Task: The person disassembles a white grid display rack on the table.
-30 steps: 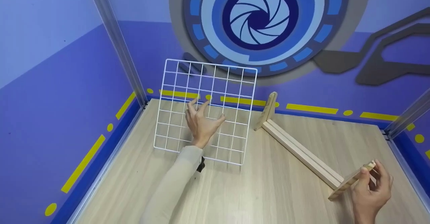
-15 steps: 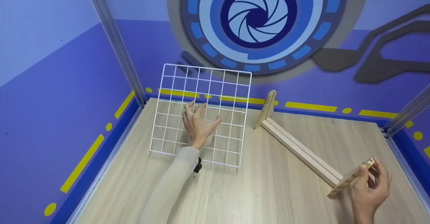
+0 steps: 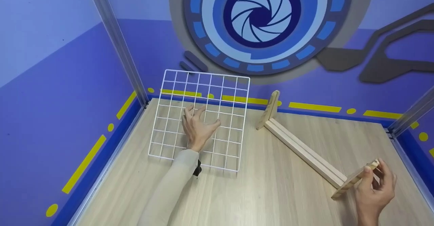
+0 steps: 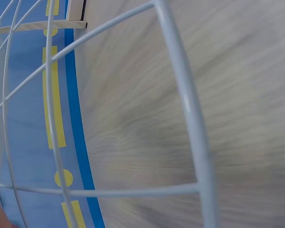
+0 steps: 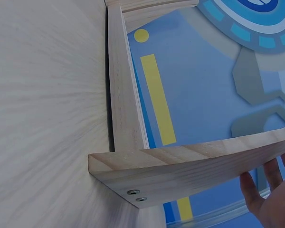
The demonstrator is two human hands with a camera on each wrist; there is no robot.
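A white wire grid panel (image 3: 244,124) stands tilted back on the wooden-look tabletop. My left hand (image 3: 198,126) is in front of it, fingers and thumb spread and hooked on its wires. The left wrist view shows the panel's thick edge wire (image 4: 188,104) up close and a bit of that hand. To the right lies a wooden stand: a grooved crossbar (image 3: 307,153) between two upright end pieces. My right hand (image 3: 376,192) pinches the top of the near end piece (image 3: 351,184). Two screw heads (image 5: 133,192) show low on this piece in the right wrist view.
The far end piece (image 3: 269,112) stands near the back wall, just right of the grid panel. Blue printed walls (image 3: 142,43) enclose the tabletop (image 3: 268,199) at the back and both sides. A metal post (image 3: 117,43) rises in the back left corner.
The left hand has brought the grid panel lower, a little to the left and toward me. My right hand and the wooden stand have stayed in place.
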